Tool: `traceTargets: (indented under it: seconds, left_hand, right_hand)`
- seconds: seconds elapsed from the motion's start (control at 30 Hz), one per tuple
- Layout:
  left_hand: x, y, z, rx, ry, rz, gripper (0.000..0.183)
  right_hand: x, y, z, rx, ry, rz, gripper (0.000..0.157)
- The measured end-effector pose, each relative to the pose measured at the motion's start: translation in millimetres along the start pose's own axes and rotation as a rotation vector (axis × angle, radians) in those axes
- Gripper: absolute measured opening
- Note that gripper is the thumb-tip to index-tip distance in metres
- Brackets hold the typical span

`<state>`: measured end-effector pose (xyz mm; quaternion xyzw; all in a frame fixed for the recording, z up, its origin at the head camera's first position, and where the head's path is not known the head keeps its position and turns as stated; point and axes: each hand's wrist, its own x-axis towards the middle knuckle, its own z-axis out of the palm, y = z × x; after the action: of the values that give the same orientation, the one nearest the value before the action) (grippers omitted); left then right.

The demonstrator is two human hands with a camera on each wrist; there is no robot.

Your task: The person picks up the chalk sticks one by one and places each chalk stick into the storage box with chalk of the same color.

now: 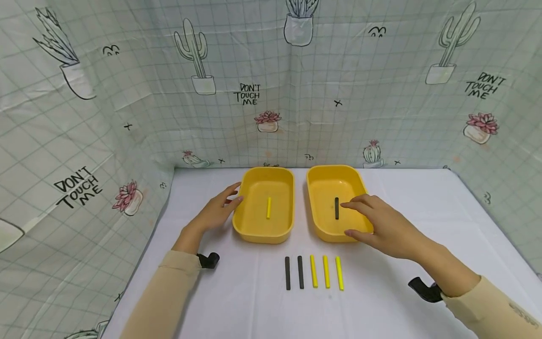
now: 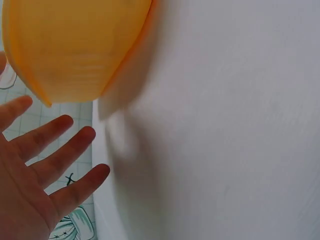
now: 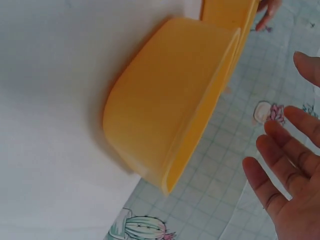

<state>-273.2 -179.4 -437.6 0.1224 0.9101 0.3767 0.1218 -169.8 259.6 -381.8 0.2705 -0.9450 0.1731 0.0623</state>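
Note:
Two yellow plastic trays stand side by side on a white table. A yellow stick (image 1: 268,208) lies in the left tray (image 1: 263,234), and a black stick (image 1: 336,208) lies in the right tray (image 1: 318,226). Beside the left tray's outer rim is my left hand (image 1: 217,209), fingers spread and holding nothing; the left wrist view shows them loosely extended. My right hand (image 1: 383,226) hovers over the right tray's near right side, thumb and fingers apart with nothing between them. In the right wrist view its fingers (image 3: 285,160) are relaxed above the tray's rim.
In front of the trays lies a row of sticks: two black sticks (image 1: 300,272) on the left and three yellow sticks (image 1: 326,271) on the right. A grid-patterned cloth (image 1: 322,127) with cactus drawings hangs behind and along the sides of the white table (image 1: 245,301).

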Motion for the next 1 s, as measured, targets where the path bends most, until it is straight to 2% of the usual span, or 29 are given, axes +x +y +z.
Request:
traceTargets:
  seconds: [0.2, 0.4, 0.77, 1.0]
  left_hand:
    - [-2.4, -2.0, 7.5, -0.072, 0.035, 0.01, 0.063]
    - [-5.0, -5.0, 16.2, -0.118, 0.034, -0.011, 0.059]
    - [-5.5, -8.2, 24.6, -0.152, 0.068, 0.01, 0.054]
    - [-9.6, -12.0, 30.7, -0.183, 0.106, -0.002, 0.051]
  right_hand:
    - [-10.4, -9.3, 4.6, -0.007, -0.001, -0.063, 0.052]
    - [-21.1, -18.6, 15.4, -0.003, -0.083, -0.071, 0.049]
    - [-32.6, -23.0, 41.7, 0.026, -0.238, -0.009, 0.056]
    - [-36.3, -23.1, 52.2, 0.041, -0.263, -0.016, 0.061]
